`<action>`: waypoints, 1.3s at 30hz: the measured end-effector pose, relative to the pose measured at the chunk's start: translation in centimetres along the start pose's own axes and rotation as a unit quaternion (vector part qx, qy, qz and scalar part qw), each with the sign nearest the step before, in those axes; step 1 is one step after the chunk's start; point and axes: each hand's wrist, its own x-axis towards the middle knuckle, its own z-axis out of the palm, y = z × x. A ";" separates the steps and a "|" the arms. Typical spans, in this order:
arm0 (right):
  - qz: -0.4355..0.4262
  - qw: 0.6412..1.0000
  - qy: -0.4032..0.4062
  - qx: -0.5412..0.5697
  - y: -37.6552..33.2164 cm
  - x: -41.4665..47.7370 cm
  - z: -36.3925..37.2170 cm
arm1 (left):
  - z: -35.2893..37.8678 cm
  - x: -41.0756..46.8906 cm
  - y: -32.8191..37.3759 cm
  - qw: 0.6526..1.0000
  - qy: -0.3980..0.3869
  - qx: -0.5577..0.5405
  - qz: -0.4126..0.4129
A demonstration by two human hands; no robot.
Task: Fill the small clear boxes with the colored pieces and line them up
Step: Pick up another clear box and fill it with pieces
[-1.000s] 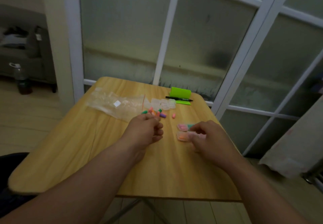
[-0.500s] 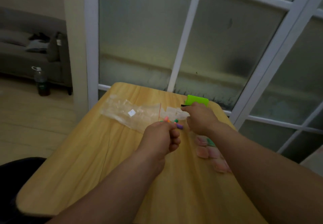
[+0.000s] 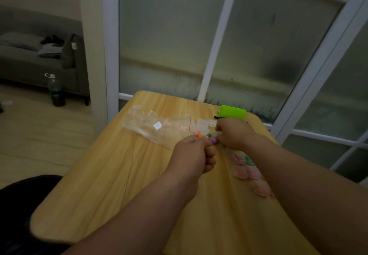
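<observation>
Pinching clear box [image 3: 217,134], right grip [image 3: 236,133] curled

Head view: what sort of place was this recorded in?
Probably a home, a living area: a grey sofa, a bottle standing on the floor beside it, and a small wooden table against frosted glass panels in white frames.

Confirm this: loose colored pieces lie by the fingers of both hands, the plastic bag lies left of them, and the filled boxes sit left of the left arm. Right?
No. The head view shows the filled boxes to the right of the left arm, beside the right arm. The colored pieces and the plastic bag are as you say.
</observation>
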 end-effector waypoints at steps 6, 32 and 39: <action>0.008 0.999 0.005 0.037 0.3 0.2 -0.2 | -0.4 -0.1 0.4 1.000 0.005 0.010 -0.004; 0.073 0.709 -0.004 0.701 -5.3 -18.8 -2.6 | -4.1 -6.2 1.6 0.955 -0.179 0.218 0.090; 0.058 0.696 -0.017 0.715 -5.7 -19.2 -2.9 | -4.4 -6.0 1.5 0.931 -0.160 0.291 0.154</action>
